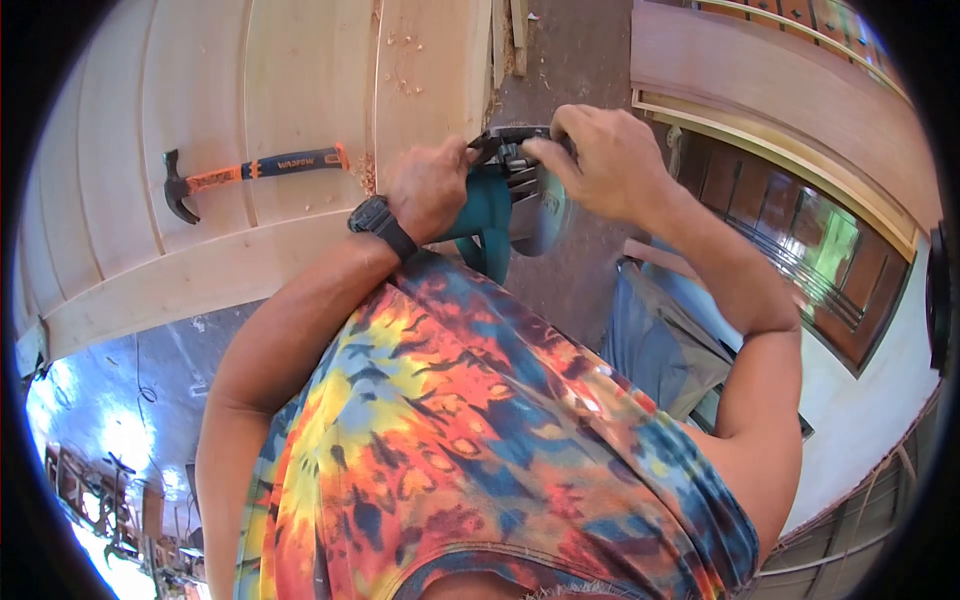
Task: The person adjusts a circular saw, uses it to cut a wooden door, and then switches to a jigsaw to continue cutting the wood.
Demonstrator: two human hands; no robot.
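A teal power tool [490,215] with a looped handle, dark metal parts and a rounded metallic piece is held close in front of my chest. My left hand [430,190], with a black watch on its wrist, is closed around the tool's left side, fingertips at its dark metal end. From the other side my right hand [605,155] grips that same metal part between curled fingers and thumb. My fingers partly cover the spot they work on. To the left, a claw hammer [255,174] with an orange and dark handle lies on the pale wooden panel [310,80].
Wood shavings [402,50] are scattered over the panel. A wood-framed dark panel [790,240] with a glossy surface stands at the right, near a grey-blue cloth [660,330]. The dark floor [140,390] shows at lower left, with a thin cable on it.
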